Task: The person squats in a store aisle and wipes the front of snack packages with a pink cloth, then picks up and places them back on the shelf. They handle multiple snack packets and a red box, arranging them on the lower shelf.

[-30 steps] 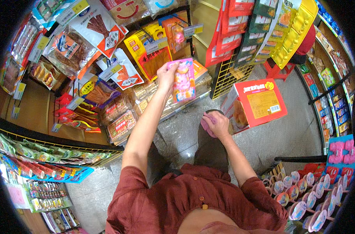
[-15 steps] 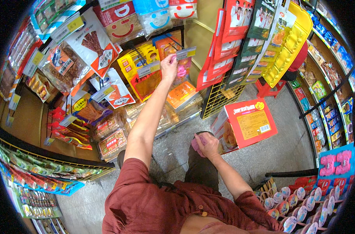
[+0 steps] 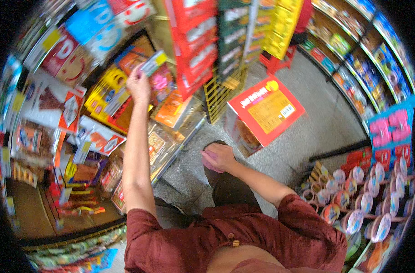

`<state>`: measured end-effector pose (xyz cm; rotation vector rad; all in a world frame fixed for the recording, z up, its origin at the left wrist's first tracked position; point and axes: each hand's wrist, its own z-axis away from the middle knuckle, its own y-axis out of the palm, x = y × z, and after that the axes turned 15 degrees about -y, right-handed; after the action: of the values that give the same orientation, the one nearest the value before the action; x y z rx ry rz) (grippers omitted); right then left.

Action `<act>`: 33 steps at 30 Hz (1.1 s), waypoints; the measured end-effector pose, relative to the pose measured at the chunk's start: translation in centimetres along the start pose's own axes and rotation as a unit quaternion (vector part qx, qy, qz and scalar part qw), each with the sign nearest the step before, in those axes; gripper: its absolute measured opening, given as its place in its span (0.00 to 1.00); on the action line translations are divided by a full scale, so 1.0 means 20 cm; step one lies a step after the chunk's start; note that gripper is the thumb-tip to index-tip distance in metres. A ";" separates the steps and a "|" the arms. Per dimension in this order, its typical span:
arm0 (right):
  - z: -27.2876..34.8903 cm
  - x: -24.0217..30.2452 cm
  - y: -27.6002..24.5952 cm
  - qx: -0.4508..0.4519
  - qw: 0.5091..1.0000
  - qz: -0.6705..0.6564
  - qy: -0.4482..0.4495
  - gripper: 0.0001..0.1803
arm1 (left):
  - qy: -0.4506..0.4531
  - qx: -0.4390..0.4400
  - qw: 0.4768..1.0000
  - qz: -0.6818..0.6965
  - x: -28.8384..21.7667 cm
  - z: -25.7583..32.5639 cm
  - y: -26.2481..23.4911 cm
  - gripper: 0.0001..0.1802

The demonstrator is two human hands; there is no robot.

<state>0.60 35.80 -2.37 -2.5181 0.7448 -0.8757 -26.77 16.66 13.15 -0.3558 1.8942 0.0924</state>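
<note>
My left hand [image 3: 138, 86] reaches out to the hanging snack packs, its fingers closed at the left end of a price tag [image 3: 153, 63] on a display hook. A little pink shows at the fingertips; I cannot make out what it is. Below the tag hangs a pack with a pink shape [image 3: 160, 82], and beside my wrist is a yellow snack pack [image 3: 108, 86]. My right hand [image 3: 223, 158] rests over my knee, closed around a bunched pink cloth [image 3: 209, 157].
A red carton [image 3: 271, 113] stands on the floor right of my knee. Red sachet strips [image 3: 194, 41] hang from a yellow wire rack [image 3: 216, 93]. Flat packs [image 3: 159, 139] lie on the low shelf. Round-topped tubs [image 3: 353, 220] fill the lower right, and stocked shelves [image 3: 362, 68] stand beyond.
The view has turned, so the shelf packs, carton and both hands sit further left in the picture. My left hand stays at the price tag; my right still holds the pink cloth.
</note>
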 end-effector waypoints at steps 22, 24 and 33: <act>-0.03 0.01 -0.01 0.033 0.999 0.006 -0.003 0.12 | -0.043 -0.185 0.982 -0.019 0.16 -0.06 0.09 0.22; -0.03 0.02 -0.01 0.019 1.000 0.002 -0.007 0.15 | -0.022 -0.148 0.989 -0.013 0.23 0.12 0.08 0.29; 0.02 0.03 0.00 0.000 0.999 0.036 -0.037 0.14 | -0.243 0.187 0.926 -0.219 0.91 1.71 -0.45 0.13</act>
<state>1.23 35.54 -2.43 -2.4909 0.8069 -0.7549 1.35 12.49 -14.71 -0.4378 1.2694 -0.4407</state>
